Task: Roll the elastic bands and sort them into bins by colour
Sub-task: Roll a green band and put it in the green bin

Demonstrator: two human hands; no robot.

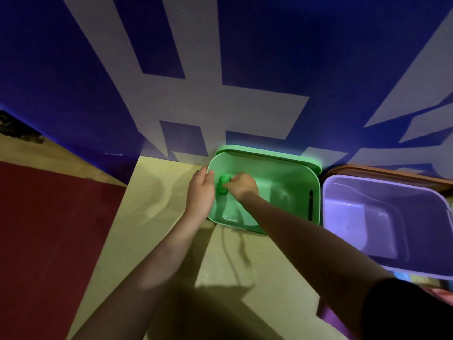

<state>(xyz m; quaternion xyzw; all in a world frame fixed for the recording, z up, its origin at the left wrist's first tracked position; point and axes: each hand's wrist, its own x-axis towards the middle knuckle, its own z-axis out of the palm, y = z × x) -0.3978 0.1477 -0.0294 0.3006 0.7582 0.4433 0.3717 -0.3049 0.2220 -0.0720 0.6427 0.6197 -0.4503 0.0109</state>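
Note:
A rolled green elastic band (223,184) is held over the left part of the green bin (289,177). My right hand (243,185) pinches the roll from the right with curled fingers. My left hand (200,192) is at the bin's left rim, its fingers curled against the roll's left side. To the right stands a purple bin (382,217); I see nothing inside it. The green bin's floor looks bare under the hands.
Both bins stand on a pale yellow tabletop (157,207) against a blue and grey patterned wall (220,69). A brown bin rim (392,171) shows behind the purple bin. A dark red floor area (49,229) lies to the left of the table.

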